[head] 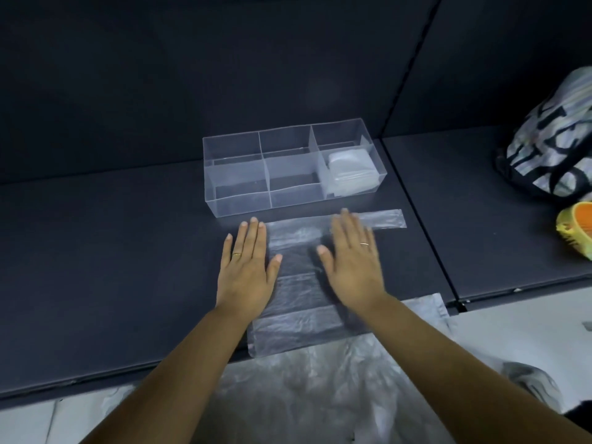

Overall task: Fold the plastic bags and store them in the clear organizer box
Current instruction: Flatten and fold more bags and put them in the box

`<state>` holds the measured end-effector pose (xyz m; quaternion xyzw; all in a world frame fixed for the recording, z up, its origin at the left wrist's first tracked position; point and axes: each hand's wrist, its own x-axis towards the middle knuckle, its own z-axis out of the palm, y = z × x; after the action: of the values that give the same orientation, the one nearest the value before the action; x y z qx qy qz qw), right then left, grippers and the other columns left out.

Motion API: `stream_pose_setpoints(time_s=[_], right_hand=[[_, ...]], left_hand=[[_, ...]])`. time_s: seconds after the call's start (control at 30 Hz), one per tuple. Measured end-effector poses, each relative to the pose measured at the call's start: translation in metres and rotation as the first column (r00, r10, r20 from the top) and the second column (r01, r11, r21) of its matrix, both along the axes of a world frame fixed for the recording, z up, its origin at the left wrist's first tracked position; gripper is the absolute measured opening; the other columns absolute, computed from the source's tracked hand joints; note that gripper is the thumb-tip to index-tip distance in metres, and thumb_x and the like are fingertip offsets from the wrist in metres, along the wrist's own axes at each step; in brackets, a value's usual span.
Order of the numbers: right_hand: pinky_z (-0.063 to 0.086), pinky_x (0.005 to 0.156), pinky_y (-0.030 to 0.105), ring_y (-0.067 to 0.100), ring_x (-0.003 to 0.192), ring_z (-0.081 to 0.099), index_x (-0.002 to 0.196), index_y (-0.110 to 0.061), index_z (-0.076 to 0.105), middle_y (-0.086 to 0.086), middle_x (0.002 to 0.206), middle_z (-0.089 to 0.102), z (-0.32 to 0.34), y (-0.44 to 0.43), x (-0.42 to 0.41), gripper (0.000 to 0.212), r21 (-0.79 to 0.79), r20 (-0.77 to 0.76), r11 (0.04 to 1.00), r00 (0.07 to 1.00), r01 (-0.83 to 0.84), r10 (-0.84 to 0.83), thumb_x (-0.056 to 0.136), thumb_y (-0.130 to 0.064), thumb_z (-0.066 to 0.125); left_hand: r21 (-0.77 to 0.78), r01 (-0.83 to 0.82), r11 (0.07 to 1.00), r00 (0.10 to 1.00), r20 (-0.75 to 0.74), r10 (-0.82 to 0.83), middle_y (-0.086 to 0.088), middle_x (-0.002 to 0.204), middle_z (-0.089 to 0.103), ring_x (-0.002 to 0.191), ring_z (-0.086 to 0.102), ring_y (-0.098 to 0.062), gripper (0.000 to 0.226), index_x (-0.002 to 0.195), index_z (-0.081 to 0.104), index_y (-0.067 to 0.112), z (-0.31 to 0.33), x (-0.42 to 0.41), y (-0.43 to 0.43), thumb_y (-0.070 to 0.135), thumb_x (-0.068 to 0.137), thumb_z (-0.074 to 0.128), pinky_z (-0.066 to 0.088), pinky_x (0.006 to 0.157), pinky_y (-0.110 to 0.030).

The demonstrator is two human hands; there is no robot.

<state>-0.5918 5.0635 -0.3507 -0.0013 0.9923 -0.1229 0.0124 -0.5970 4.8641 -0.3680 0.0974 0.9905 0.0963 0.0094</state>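
We saw the thin translucent plastic bag (296,328) spread flat on the dark matte surface (112,251), just in front of the clear organizer box with six compartments (237,203). One handle strip (384,218) reached out to the right. The left hand (246,267) lay flat with straight fingers at the bag's left edge, and only its thumb was on the film. The right hand (352,267), a little blurred, lay flat on the bag and gripped nothing.

We judged the film very light, limp and slippery, so it would spring back unless each crease was pressed. The best hold seemed to be a pinch at the near corners. Folded white bags (350,174) lay in the front right compartment, and a crumpled pile of clear bags (304,395) lay near the person.
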Motion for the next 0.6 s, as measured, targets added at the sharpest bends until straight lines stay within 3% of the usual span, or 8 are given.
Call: stream_pose_setpoints(time_s=[0.1,0.17,0.33,0.43,0.5,0.6], right_hand=[[-0.015,0.116,0.032,0.016,0.148,-0.009,0.153,-0.017,0.005,0.003,0.162,-0.003,-0.01,-0.03,-0.013,0.062,-0.04,0.071,0.982,0.979,-0.187,0.189,0.101,-0.046,0.024],[-0.017,0.116,0.034,0.016,0.148,-0.011,0.153,-0.02,0.002,0.002,0.162,-0.006,-0.021,-0.026,-0.015,0.065,-0.005,0.122,0.978,0.97,-0.21,0.209,0.1,-0.051,0.023],[-0.012,0.117,0.042,0.019,0.147,-0.012,0.153,-0.022,-0.004,0.003,0.161,-0.01,-0.032,0.052,-0.022,0.071,0.173,0.122,0.98,0.985,0.096,-0.118,0.095,-0.06,0.01],[-0.001,0.119,0.048,0.026,0.148,0.0,0.154,-0.014,0.006,0.01,0.161,0.001,-0.018,0.096,-0.018,0.072,0.23,0.086,0.937,0.953,0.264,-0.29,0.097,-0.055,0.019],[0.004,0.119,0.048,0.03,0.148,0.006,0.153,-0.008,0.012,0.015,0.16,0.007,-0.005,0.098,-0.009,0.071,0.201,0.007,0.954,0.973,0.224,-0.23,0.098,-0.05,0.028],[0.015,0.118,0.047,0.032,0.144,0.022,0.148,-0.006,0.03,0.016,0.156,0.025,0.012,0.064,0.028,0.069,-0.011,-0.107,0.995,0.99,-0.097,0.096,0.096,-0.051,0.038]], left_hand=[[-0.06,0.005,0.998,0.998,0.056,-0.001,-0.001,0.158,-0.016,0.144,-0.019,-0.013,0.063,0.144,-0.019,0.017,-0.01,-0.007,-0.001,0.051,0.095,0.001,-0.022,0.113,-0.032],[-0.086,-0.001,0.996,0.997,0.075,0.008,-0.001,0.158,-0.017,0.144,-0.019,-0.013,0.066,0.145,-0.019,0.017,-0.018,-0.006,-0.004,0.053,0.093,0.0,-0.02,0.114,-0.034],[-0.11,-0.01,0.994,0.996,0.086,0.02,0.001,0.157,-0.019,0.143,-0.021,-0.013,0.069,0.146,-0.019,0.019,-0.022,-0.005,-0.006,0.057,0.089,-0.008,-0.021,0.115,-0.036],[-0.111,-0.019,0.994,0.992,0.124,0.033,-0.001,0.158,-0.019,0.144,-0.021,-0.015,0.067,0.145,-0.021,0.017,-0.013,-0.003,-0.005,0.055,0.094,0.001,-0.017,0.116,-0.04],[-0.058,0.032,0.998,0.996,0.083,-0.027,-0.003,0.159,-0.014,0.145,-0.016,-0.016,0.069,0.147,-0.014,0.015,-0.001,0.008,-0.007,0.056,0.094,0.001,-0.014,0.117,-0.04],[0.099,0.311,0.945,0.95,-0.064,-0.305,-0.011,0.157,0.018,0.146,0.014,-0.024,0.076,0.148,0.024,0.004,0.011,0.051,-0.018,0.059,0.097,0.02,0.006,0.118,-0.042]])
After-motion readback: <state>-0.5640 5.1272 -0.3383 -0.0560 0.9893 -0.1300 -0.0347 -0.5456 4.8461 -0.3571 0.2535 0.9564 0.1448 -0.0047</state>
